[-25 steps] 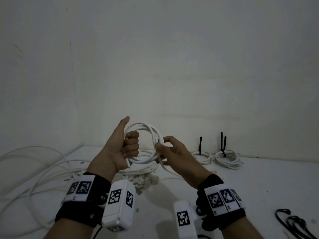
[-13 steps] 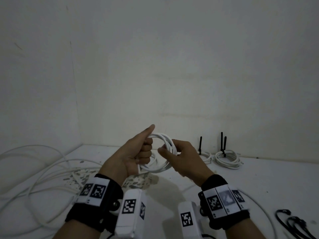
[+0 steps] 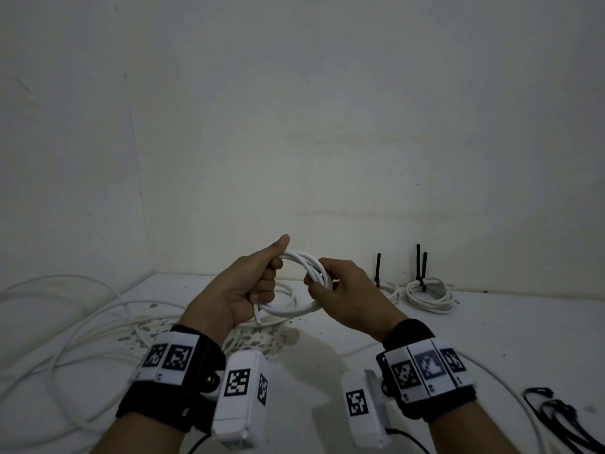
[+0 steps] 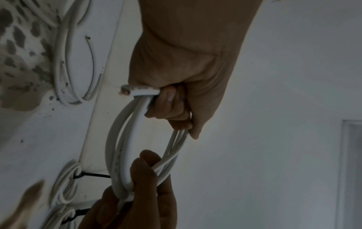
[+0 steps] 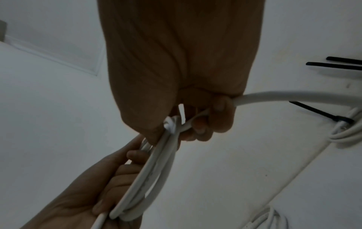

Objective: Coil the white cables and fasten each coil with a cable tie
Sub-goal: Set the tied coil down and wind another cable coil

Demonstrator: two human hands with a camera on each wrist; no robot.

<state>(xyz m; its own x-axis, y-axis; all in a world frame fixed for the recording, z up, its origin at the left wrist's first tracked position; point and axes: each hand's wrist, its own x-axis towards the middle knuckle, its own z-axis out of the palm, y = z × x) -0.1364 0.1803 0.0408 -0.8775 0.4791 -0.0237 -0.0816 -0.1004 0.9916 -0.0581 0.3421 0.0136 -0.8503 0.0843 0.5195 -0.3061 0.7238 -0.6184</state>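
A white cable coil (image 3: pixel 302 283) (image 4: pixel 125 139) (image 5: pixel 152 178) of several loops hangs in the air between both hands. My left hand (image 3: pixel 258 286) (image 4: pixel 176 99) grips its left side, fingers curled round the loops, thumb up. The coil's cut end (image 4: pixel 125 91) sticks out below the left fist. My right hand (image 3: pixel 330 290) (image 5: pixel 197 120) pinches the coil's right side, and the free cable (image 5: pixel 293 96) runs out past its fingers. Two tied coils (image 3: pixel 429 294) with upright black cable ties (image 3: pixel 420 267) lie by the back wall.
Loose white cable (image 3: pixel 82 322) sprawls over the left of the white surface (image 3: pixel 491 339), beside a patch of flaked paint (image 3: pixel 262 339). Black cable ties (image 3: pixel 556 417) lie at the front right. A wall stands close behind and to the left.
Both hands have shifted right and slightly lower with the coil. My left hand turned so its thumb points up over the coil, and the right hand closed in on the coil's right side.
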